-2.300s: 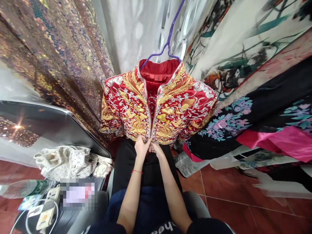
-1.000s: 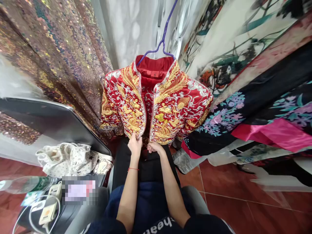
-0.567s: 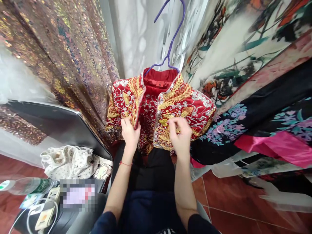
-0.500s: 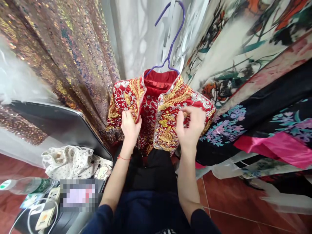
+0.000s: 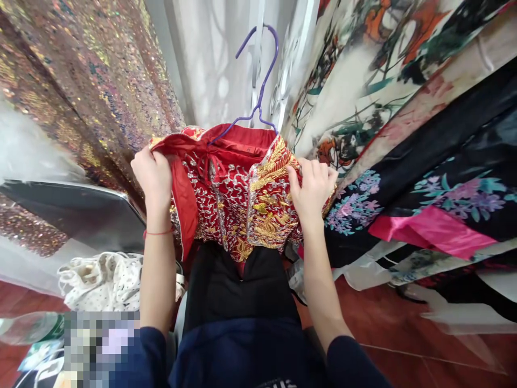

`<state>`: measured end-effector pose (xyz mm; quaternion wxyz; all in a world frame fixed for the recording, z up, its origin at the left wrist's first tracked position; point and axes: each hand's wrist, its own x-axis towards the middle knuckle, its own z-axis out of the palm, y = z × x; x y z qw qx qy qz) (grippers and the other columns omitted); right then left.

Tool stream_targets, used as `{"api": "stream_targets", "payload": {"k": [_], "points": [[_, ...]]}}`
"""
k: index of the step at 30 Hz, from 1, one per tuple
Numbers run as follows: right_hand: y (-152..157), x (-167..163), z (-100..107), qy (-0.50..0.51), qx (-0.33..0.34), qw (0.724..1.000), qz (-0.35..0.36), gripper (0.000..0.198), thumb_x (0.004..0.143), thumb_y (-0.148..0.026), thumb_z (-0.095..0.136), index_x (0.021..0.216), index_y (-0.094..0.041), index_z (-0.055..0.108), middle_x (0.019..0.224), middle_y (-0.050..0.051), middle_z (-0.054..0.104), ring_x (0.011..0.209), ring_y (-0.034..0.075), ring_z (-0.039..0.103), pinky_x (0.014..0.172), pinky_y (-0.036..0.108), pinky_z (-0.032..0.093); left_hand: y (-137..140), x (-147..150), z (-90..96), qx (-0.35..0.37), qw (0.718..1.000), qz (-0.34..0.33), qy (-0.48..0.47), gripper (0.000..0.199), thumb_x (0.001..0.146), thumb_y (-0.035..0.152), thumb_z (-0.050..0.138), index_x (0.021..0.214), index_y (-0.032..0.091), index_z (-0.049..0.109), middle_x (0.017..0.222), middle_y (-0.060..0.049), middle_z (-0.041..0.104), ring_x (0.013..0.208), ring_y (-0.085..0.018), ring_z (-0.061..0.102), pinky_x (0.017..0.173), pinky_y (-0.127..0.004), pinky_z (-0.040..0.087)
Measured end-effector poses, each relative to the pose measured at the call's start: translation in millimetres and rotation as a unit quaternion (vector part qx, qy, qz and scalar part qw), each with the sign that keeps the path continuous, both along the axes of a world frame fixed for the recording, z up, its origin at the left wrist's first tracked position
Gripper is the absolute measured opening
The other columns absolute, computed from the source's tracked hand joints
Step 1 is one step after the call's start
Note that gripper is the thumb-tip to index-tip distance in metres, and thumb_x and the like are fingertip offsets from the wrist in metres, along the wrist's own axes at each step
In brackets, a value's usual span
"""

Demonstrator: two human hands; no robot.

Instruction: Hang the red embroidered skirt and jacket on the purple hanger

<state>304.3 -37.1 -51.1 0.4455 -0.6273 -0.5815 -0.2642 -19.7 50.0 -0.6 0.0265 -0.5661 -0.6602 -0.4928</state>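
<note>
A red jacket (image 5: 269,207) with gold and silver embroidery hangs on a purple wire hanger (image 5: 258,102) in front of me. My left hand (image 5: 153,175) is closed on the jacket's left front edge and folds it outward, so the plain red lining and inner ties show. On the other side, my right hand (image 5: 313,186) grips the jacket near its right shoulder and sleeve, with the fingers curled over the cloth. A small size label sits inside the collar. Much of the left sleeve is hidden behind the turned-back front.
Gold sequined fabric (image 5: 100,70) hangs at the left. Floral black garments (image 5: 424,178) and a pink satin piece (image 5: 434,231) hang at the right. A dark chair back (image 5: 72,213), dotted white cloth (image 5: 103,280) and a plastic bottle (image 5: 34,327) are at lower left.
My left hand has moved left and pulled the jacket's front open, turning its lining out. My right hand has closed on the sleeve side. The view has shifted slightly.
</note>
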Motion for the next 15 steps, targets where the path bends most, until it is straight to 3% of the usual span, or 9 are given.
{"api": "stream_targets", "payload": {"k": [3,5,7,10,12,15], "points": [[-1.4,0.7,-2.8,-0.019,0.010,1.000,-0.002,0.046,0.102,-0.054,0.040,0.106,-0.020,0.071,0.086,0.008,0.066,0.084,0.023,0.052,0.088,0.042,0.038,28.9,10.6,3.8,0.023,0.995,-0.081,-0.047,0.035,0.096,0.028,0.037,0.108,0.013,0.066,0.111,-0.014,0.072,0.108,-0.025,0.067,0.104,-0.040,0.048],[0.3,0.5,-5.7,-0.025,0.009,1.000,-0.007,0.045,0.102,-0.053,0.041,0.104,-0.020,0.071,0.085,0.007,0.066,0.082,0.022,0.052,0.086,0.040,0.037,40.1,20.5,-2.6,-0.013,0.985,-0.164,-0.054,0.038,0.097,0.036,0.046,0.122,0.011,0.059,0.123,-0.016,0.069,0.118,-0.026,0.063,0.110,-0.043,0.044],[1.3,-0.7,-7.9,-0.027,0.007,1.000,-0.015,0.045,0.102,-0.053,0.041,0.103,-0.019,0.071,0.083,0.007,0.067,0.080,0.022,0.052,0.084,0.039,0.036,44.6,29.5,-15.1,-0.074,0.975,-0.206,-0.036,0.044,0.094,0.042,0.053,0.125,0.010,0.056,0.125,-0.019,0.067,0.124,-0.030,0.061,0.113,-0.050,0.040],[-1.5,-2.0,-7.8,-0.028,0.005,0.999,-0.016,0.044,0.103,-0.051,0.040,0.099,-0.020,0.071,0.082,0.006,0.069,0.079,0.021,0.052,0.083,0.038,0.034,46.7,36.5,-34.5,-0.094,0.972,-0.210,-0.034,0.044,0.097,0.048,0.047,0.120,0.013,0.060,0.122,-0.019,0.068,0.124,-0.032,0.061,0.112,-0.051,0.040],[-6.1,0.0,-5.1,-0.023,0.004,1.000,-0.006,0.043,0.104,-0.049,0.039,0.096,-0.021,0.071,0.081,0.005,0.070,0.077,0.020,0.053,0.082,0.036,0.034,50.9,35.8,-39.7,-0.033,0.980,-0.190,-0.053,0.045,0.100,0.050,0.040,0.121,0.014,0.059,0.125,-0.018,0.067,0.125,-0.029,0.060,0.113,-0.048,0.041],[-15.8,8.8,1.3,0.000,0.005,1.000,0.024,0.042,0.104,-0.047,0.039,0.090,-0.021,0.070,0.080,0.004,0.071,0.077,0.019,0.056,0.079,0.034,0.035,62.9,27.7,-30.4,0.059,0.987,-0.146,-0.043,0.049,0.099,0.051,0.042,0.129,0.015,0.055,0.137,-0.018,0.060,0.138,-0.028,0.049,0.120,-0.048,0.032]]}}
